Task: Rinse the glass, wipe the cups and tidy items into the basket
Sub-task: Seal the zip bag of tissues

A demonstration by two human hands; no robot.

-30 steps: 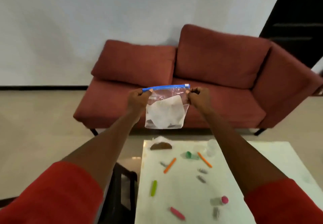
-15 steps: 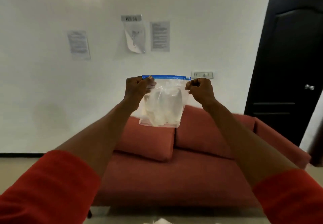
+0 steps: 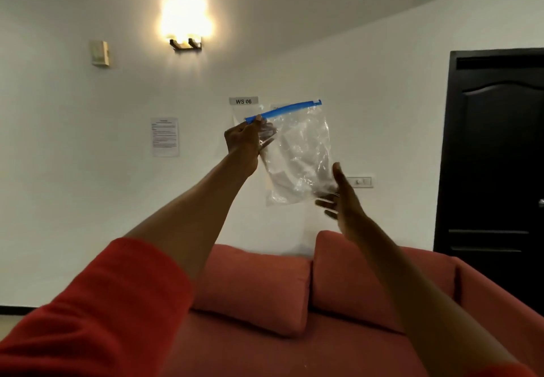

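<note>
A clear plastic zip bag (image 3: 297, 153) with a blue seal strip hangs in the air in front of the white wall, with something pale inside. My left hand (image 3: 245, 141) pinches the bag's top left corner at the blue strip and holds it up. My right hand (image 3: 338, 197) is off the strip, fingers spread, at the bag's lower right corner; whether it touches the bag I cannot tell. No glass, cups, basket or table are in view.
A red sofa (image 3: 294, 317) with two back cushions fills the bottom. A black door (image 3: 494, 156) stands at the right. Papers and a "WS 06" label (image 3: 243, 101) hang on the wall, and a wall lamp (image 3: 186, 41) glows above.
The view has tilted up, so the table with the small items has dropped out of sight. My right hand let go of the seal strip and moved down to the bag's lower corner.
</note>
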